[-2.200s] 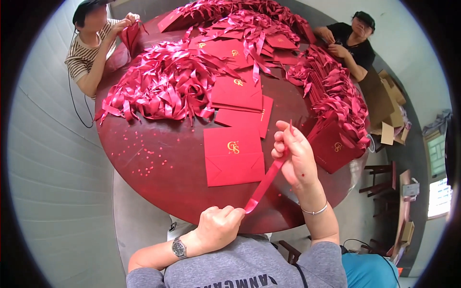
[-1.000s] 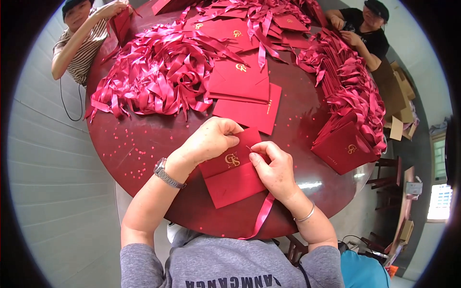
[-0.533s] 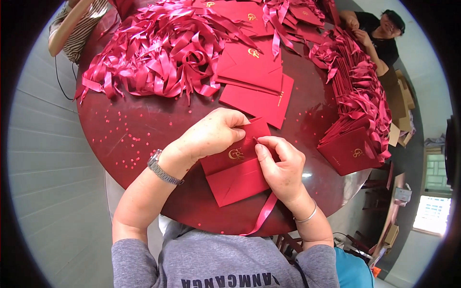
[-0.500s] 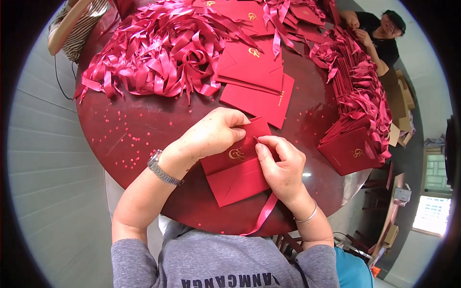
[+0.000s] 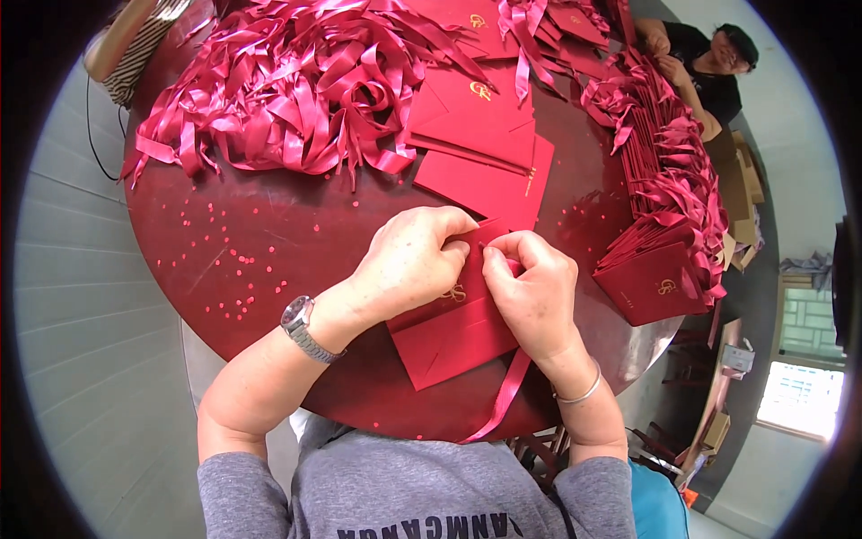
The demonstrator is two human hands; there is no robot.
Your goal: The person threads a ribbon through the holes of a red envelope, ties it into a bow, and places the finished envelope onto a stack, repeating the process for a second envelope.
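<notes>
A red paper gift bag [image 5: 453,346] with a gold emblem lies flat before me on the round table. Over its upper part is my left hand [image 5: 417,256], thumb and fingers closed in a pinch at the bag's top edge. Close beside it, my right hand [image 5: 539,292] pinches a pink-red satin ribbon [image 5: 505,400] at that same edge. The ribbon's tail runs out beneath my right palm toward the table's front rim. My fingers hide the spot where ribbon and paper meet.
A heap of loose ribbons [image 5: 296,99] covers the far left. Flat red bags [image 5: 476,112] are stacked ahead, and a row of ribboned bags [image 5: 642,283] stands at the right. Red paper dots [image 5: 238,260] dot the dark red table [image 5: 269,314]. Two other people are across it.
My two hands have drawn slightly closer together at the bag's top edge. My left hand has shifted a little right and covers more of the emblem. The view has tilted slightly.
</notes>
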